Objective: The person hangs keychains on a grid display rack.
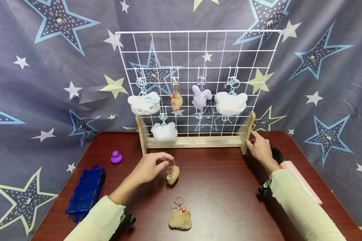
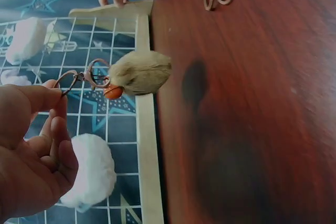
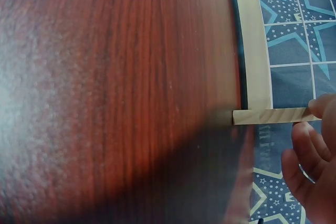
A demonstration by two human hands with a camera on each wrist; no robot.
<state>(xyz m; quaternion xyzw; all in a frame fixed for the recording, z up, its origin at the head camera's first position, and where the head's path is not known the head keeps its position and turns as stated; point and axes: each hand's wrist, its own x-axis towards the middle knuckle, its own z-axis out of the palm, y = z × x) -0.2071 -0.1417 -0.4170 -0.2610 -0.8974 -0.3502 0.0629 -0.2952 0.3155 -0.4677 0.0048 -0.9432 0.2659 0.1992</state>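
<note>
My left hand [image 1: 149, 168] pinches the metal ring of a small brown plush keychain [image 1: 173, 175], which hangs above the table. In the left wrist view the keychain's orange bead [image 2: 113, 92] shows beside the plush. My right hand [image 1: 260, 148] grips the right wooden upright [image 1: 248, 129] of the display stand; the right wrist view shows thumb and fingers on either side of the wood [image 3: 273, 116]. From the white wire grid [image 1: 199, 32] hang a white plush with blue details [image 1: 143, 103], a brown one [image 1: 176, 101], a lilac one [image 1: 201, 97] and white fluffy ones [image 1: 231, 103].
A second brown plush keychain [image 1: 180, 220] lies near the table's front. At left are a purple duck [image 1: 116, 157] and a dark blue plastic tray [image 1: 85, 190]. A pink-and-white cylinder [image 1: 301, 182] with a black end lies beyond my right forearm. Star-patterned cloth [image 1: 63, 134] hangs behind.
</note>
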